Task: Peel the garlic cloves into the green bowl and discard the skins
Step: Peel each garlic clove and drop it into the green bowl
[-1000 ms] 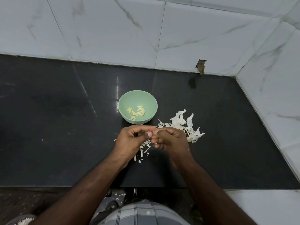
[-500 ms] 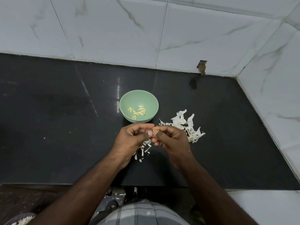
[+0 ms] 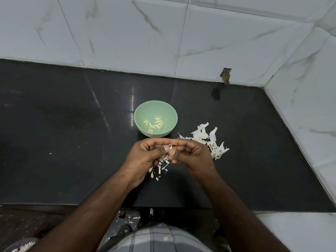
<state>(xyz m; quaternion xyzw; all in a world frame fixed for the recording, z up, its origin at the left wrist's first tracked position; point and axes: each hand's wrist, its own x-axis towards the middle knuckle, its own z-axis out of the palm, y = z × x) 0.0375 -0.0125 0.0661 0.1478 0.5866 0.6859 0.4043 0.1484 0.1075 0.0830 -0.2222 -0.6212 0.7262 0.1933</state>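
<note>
Both hands meet over the dark worktop, pinching one garlic clove between them.

The left hand (image 3: 145, 157) and the right hand (image 3: 190, 155) come together just in front of the pale green round bowl (image 3: 141, 122), fingers curled, each grip closed on the small, mostly hidden garlic clove (image 3: 170, 147) at the thumb tips. Several peeled yellowish cloves (image 3: 153, 124) lie in the bottom of that bowl. A heap of white papery garlic skins (image 3: 209, 140) sits on the glossy black stone worktop (image 3: 63, 133) just right of the hands, and smaller skin scraps (image 3: 160, 168) lie beneath the left hand. White marble-look wall tiles (image 3: 127, 33) rise behind.
</note>
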